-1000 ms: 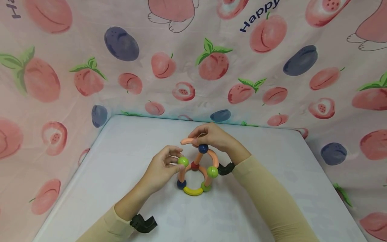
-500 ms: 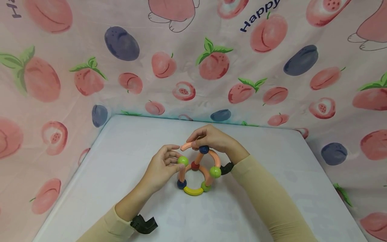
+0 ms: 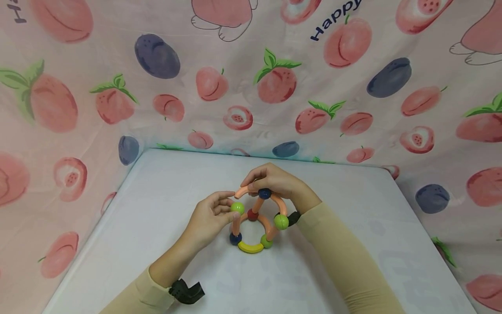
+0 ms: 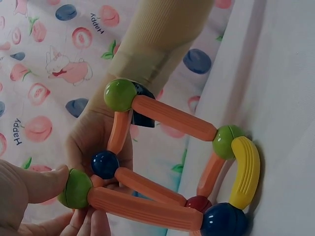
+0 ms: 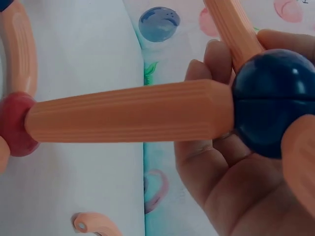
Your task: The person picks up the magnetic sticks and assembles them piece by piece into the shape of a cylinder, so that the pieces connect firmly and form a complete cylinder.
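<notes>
A magnetic ball-and-rod frame stands on the white table, its base a ring with a yellow curved rod (image 3: 251,248), a red ball (image 3: 252,214), a lower blue ball (image 3: 235,238) and a lower green ball (image 4: 227,141). My left hand (image 3: 205,218) pinches the upper left green ball (image 4: 76,189), which tops an orange rod (image 4: 145,209). At the frame's upper corner, my right hand (image 3: 274,179) holds an orange curved rod (image 3: 242,191) joined to the upper blue ball (image 5: 275,101). That rod's free end points down toward the left fingertips. Another green ball (image 3: 281,222) hangs at right.
White table (image 3: 176,183) surrounds the frame, with a fruit-print cloth (image 3: 243,78) behind and at both sides. A loose orange curved rod (image 5: 96,223) shows low in the right wrist view. Black wrist mounts (image 3: 186,291) sit on the sleeves.
My right hand has come down slightly, tilting the curved rod's free end down toward the left fingers. The right-hand green ball has shifted a little to the right. The left hand has barely moved.
</notes>
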`<state>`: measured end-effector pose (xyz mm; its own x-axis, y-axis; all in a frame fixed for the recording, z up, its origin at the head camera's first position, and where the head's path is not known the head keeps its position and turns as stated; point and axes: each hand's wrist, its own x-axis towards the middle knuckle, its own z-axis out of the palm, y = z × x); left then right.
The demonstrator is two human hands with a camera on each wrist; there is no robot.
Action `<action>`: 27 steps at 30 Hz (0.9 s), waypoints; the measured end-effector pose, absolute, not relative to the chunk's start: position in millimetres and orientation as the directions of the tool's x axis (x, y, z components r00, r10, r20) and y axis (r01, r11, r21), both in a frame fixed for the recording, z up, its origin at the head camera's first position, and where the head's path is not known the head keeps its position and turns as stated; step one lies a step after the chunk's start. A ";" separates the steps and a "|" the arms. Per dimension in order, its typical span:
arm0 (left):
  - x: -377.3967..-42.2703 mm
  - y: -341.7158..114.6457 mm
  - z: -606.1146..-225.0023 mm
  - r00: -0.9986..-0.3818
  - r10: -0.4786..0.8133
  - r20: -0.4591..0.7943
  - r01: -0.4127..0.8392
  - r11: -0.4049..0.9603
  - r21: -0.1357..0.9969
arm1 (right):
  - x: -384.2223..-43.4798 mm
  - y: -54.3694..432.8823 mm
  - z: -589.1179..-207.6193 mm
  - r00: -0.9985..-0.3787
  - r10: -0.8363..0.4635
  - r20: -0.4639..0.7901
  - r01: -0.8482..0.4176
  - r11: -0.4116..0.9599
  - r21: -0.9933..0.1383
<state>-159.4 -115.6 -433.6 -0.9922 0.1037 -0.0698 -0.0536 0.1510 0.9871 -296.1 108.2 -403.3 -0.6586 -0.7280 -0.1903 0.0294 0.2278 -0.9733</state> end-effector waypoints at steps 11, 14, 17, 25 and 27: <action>-160.4 -115.5 -435.8 -0.994 0.099 -0.044 -0.030 0.131 0.991 | -289.7 105.2 -401.9 -0.670 -0.707 -0.229 0.037 0.276 -0.961; -160.5 -115.2 -436.4 -0.994 0.099 -0.042 -0.029 0.128 0.991 | -289.2 104.5 -403.3 -0.670 -0.707 -0.225 0.027 0.279 -0.960; -160.6 -115.2 -437.0 -0.995 0.096 -0.040 -0.029 0.121 0.992 | -290.4 104.4 -405.4 -0.669 -0.714 -0.208 0.002 0.277 -0.961; -160.8 -116.2 -438.1 -0.995 0.088 -0.041 -0.030 0.116 0.993 | -290.9 103.1 -405.9 -0.657 -0.724 -0.210 0.032 0.251 -0.967; -160.9 -116.4 -438.4 -0.995 0.092 -0.038 -0.027 0.118 0.993 | -290.8 102.9 -406.2 -0.655 -0.726 -0.210 0.031 0.251 -0.967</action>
